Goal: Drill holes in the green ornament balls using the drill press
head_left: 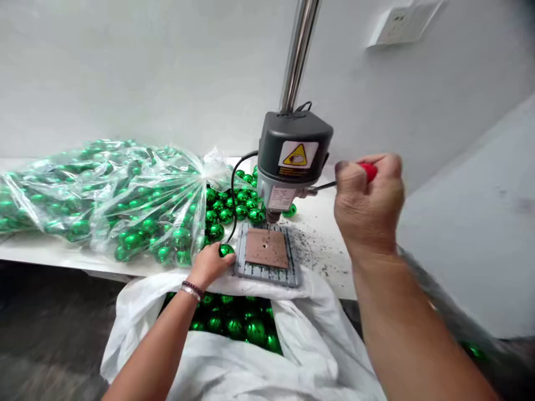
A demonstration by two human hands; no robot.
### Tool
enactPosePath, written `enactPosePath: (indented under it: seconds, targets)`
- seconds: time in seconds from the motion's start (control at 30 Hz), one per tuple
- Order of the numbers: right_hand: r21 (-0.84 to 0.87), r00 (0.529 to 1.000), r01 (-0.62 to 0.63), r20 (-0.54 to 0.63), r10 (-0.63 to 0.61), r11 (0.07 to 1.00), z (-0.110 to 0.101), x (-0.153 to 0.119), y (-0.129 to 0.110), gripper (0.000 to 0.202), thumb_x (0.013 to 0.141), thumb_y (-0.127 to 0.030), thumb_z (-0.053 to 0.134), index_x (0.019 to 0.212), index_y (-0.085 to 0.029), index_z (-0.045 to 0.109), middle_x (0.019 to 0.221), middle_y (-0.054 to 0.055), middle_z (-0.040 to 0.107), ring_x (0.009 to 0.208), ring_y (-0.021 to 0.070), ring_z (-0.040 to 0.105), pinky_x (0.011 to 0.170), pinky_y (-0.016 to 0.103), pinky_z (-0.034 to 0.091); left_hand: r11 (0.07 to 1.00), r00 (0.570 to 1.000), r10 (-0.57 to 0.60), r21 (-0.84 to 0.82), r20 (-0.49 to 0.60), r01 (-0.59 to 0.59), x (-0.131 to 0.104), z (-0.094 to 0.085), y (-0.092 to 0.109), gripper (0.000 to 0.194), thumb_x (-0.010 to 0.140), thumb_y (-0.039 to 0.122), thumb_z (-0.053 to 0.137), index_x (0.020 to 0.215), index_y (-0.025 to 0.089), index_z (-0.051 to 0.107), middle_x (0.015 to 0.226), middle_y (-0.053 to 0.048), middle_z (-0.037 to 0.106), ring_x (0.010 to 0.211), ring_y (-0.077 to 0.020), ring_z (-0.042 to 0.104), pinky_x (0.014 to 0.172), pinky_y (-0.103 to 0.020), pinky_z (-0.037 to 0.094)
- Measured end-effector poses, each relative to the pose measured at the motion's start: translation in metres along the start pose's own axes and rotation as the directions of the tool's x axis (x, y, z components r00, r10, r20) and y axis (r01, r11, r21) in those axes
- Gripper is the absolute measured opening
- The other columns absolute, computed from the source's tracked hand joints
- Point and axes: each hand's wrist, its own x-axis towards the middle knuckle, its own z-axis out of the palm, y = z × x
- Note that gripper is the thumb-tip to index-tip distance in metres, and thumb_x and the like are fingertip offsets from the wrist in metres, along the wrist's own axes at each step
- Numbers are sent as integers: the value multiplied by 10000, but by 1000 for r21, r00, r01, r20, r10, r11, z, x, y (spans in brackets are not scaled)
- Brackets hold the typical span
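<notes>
L grip (211, 262) holds ball (226, 250); R grip (368, 203) lever (368, 170).

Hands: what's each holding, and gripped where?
Left hand cups a green ball from the side. Right hand grips the drill press lever by its red knob.

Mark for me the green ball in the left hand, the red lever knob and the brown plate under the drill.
green ball (226, 249), head view, on its shiny top beside the fingers.
red lever knob (369, 170), head view, on the red tip showing above the right fist.
brown plate (267, 248), head view, on its flat middle.
</notes>
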Motion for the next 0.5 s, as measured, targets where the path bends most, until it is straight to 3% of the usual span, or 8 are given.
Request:
enactPosePath:
  seconds: [0.17,0.3,0.37,0.43,0.5]
  targets:
    - [9,998,51,-23,-51,999,2,-6,1,216,789,-381,547,813,-179,474,749,-16,507,656,84,441,685,275,405,990,996,54,-136,74,-44,-2,-4,-8,601,878,413,602,1410,148,515,1351,-191,651,1240,-320,613,980,-350,449]
    - [41,994,105,-20,-104,994,2,-7,5,255,785,-427,533,825,-181,477,750,-11,500,653,75,424,657,259,408,897,992,112,-436,55,-77,-2,-3,-14,574,798,346,700,1331,181,568,1226,-126,706,1115,-270,661,921,-320,475]
    - [55,992,129,-19,-129,990,1,-6,7,273,787,-445,530,832,-181,481,750,-10,499,658,72,425,656,255,415,730,992,105,-683,71,-28,-2,-3,-11,517,790,342,710,1267,189,584,1122,-88,712,957,-215,699,766,-268,497]
    - [63,989,149,-17,-149,987,1,-7,9,283,795,-460,528,834,-183,481,750,-9,496,662,69,425,649,249,418,466,987,87,-881,136,80,-1,-5,-4,471,798,344,715,1220,190,571,1031,-51,692,773,-142,697,589,-200,442]
    - [66,988,156,-9,-156,985,1,-7,10,276,813,-462,525,836,-191,478,752,-11,489,662,68,423,635,239,415,219,969,103,-956,223,196,-1,-6,5,498,784,331,747,1220,207,541,911,-4,663,606,-82,643,487,-163,366]
